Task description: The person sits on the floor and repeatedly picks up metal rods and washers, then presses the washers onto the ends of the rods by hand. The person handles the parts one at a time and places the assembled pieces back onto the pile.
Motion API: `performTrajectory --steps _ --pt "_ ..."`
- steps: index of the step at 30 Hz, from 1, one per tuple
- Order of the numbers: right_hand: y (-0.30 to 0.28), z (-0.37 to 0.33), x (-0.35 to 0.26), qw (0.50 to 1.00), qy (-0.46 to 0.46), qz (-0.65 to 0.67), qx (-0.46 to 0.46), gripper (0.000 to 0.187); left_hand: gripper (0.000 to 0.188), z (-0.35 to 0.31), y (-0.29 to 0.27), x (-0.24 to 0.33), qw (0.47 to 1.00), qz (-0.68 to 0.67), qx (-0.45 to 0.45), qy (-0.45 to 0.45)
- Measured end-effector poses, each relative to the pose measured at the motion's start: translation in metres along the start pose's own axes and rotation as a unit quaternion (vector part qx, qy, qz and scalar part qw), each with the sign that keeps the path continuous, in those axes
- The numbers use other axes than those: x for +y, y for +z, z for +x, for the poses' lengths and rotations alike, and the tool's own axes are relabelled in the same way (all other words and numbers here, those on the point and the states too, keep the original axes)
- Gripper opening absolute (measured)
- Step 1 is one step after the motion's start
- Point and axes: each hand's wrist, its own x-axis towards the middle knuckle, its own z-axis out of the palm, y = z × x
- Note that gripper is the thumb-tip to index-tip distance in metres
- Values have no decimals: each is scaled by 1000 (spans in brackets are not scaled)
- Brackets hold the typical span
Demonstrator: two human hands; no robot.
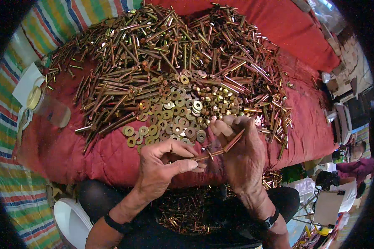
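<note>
In the head view, the left hand [164,164] comes in from the lower edge, its grip pinching a bolt [200,158] between thumb and fingers. The bolt points to the right and slightly upward, over the near edge of the red cloth [83,153]. A thin washer [210,155] appears to sit around it, near its far end.

The right hand [245,155] is turned palm up, with its fingers curled. A copper-coloured sleeve [235,140] slants up across it toward the thumb, its lower end meeting or nearly meeting the bolt's far end; I cannot tell whether they are joined, nor how firmly this grip presses on the sleeve.

Just beyond the hands, loose washers [178,120] lie in a flat heap, with small nuts [218,101] beside them on the right. Behind and around both, a big pile of bolts [183,35] spreads across the cloth, lying in many directions. A clear jar [54,111] with a yellowish lid [34,98] lies on its side at the left, near a striped sheet [23,199].

Below the cloth, more metal parts [187,216] lie between the person's dark-clad knees [284,203]. A black band [116,224] circles the left wrist and a dark watch [271,220] the right.
</note>
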Motion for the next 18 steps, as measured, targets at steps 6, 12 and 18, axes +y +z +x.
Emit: performTrajectory --steps 6,12,18 --pt "10 -1 -11 983 15 -184 0 40 9 1 -8 7 998 -63 27 -6" --pt "14 -2 -16 963 -28 -262 46 32 10 -1 -9 9 994 -102 29 -9" --pt "12 -12 -5 944 -17 -325 58 34 28 2 -12 7 995 -88 21 -37"
